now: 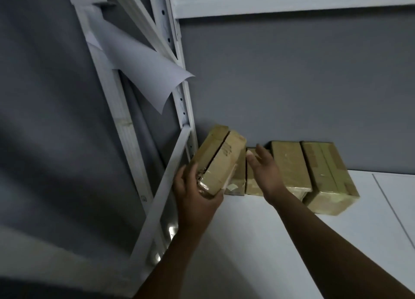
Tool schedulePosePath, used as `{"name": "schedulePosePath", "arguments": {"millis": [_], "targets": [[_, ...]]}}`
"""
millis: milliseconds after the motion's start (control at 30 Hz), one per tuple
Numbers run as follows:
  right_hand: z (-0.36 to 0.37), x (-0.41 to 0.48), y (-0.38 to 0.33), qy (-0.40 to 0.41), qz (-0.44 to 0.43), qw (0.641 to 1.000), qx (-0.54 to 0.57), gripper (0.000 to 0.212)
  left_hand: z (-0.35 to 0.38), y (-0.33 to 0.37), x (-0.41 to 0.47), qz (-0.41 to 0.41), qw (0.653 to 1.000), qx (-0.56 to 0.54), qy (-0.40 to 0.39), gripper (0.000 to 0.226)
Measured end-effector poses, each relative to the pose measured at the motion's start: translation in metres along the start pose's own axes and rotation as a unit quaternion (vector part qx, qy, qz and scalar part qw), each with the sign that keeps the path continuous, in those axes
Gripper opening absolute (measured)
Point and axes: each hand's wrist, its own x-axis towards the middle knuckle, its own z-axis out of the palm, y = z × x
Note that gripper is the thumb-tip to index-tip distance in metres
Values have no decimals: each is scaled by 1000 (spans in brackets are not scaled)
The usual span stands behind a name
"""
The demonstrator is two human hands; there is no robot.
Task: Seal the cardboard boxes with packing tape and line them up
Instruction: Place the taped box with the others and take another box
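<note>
Left hand: it's gripping the near end of a brown, tape-wrapped cardboard box, fingers curling round the bottom corner.
Held box: it's tilting up off the white shelf board at the left end of the line, just beside the white perforated metal upright.
Right hand: it's hovering wide and flat, fingers straight, palm facing the held box and holding nothing. Whether it's touching the small box behind it, I cannot tell.
Row of taped brown cardboard boxes: they're sitting side by side against the grey wall, right of the held box, the rightmost box angling slightly.
Curled white paper sheet: it's hanging off the rack frame, upper left.
</note>
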Motion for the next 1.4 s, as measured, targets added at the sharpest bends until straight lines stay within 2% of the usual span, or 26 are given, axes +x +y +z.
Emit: {"name": "schedulePosePath", "arguments": {"millis": [100, 200, 300, 400, 567, 800, 967, 1233, 1400], "targets": [[-27, -23, -14, -1, -25, 999, 38, 34, -17, 29, -15, 20, 998, -61, -24, 96], [-68, -58, -25, 32, -12, 997, 71, 14, -23, 61, -34, -2, 989, -129, -75, 101], [-123, -94, -21, 76, 20, 993, 92, 18, -15, 92, -61, -23, 967, -196, -160, 113], [-181, -130, -8, 150, 56, 984, 77, 35, 5, 124, -91, -41, 941, -225, -250, 120], [-272, -189, 12, 227, 71, 971, 36, 38, 49, 186, -143, -27, 906, -244, -345, 104], [-378, -234, 38, 292, 128, 945, 76, 43, 116, 275, -179, -33, 876, -272, -397, 80], [-448, -234, 52, 321, 126, 934, 89, 39, 184, 339, -191, -5, 868, -281, -409, 60], [-574, -177, 63, 343, 148, 928, 17, 35, 309, 427, -178, 21, 860, -268, -434, 45], [-638, -149, 81, 333, 175, 926, -33, 47, 374, 467, -185, 4, 859, -239, -452, 35]]}}
